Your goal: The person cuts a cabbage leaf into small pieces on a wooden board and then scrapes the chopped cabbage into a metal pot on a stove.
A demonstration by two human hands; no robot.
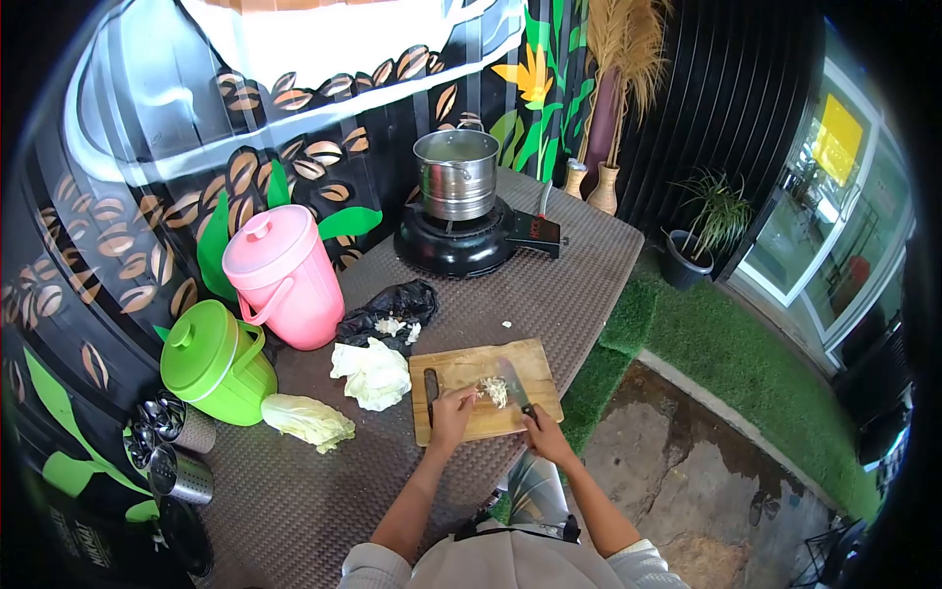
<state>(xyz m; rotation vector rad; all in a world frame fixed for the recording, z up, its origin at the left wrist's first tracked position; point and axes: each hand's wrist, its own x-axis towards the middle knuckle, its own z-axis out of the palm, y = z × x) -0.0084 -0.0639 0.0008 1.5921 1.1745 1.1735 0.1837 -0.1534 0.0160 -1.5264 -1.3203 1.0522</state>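
A wooden cutting board (471, 358) with a dark handle slot lies near the table's front edge. My right hand (546, 434) is wrapped round the black handle of a knife (511, 379), its blade pointing away over the board. Beside the blade sits a small heap of finely chopped pale pieces (495, 393). My left hand (452, 416) rests on the board's left half, its fingers drawn together at the heap's left edge. I cannot tell what is between those fingertips. Left of the board are a leafy cabbage piece (373, 375) and a long pale cabbage (308, 422).
A black plastic bag (400, 306) with scraps lies behind the cabbage. At the back, a steel pot (457, 177) stands on a black portable stove (453, 245). A pink jug (285, 277), a green jug (218, 363) and cutlery holders (180, 475) line the left side.
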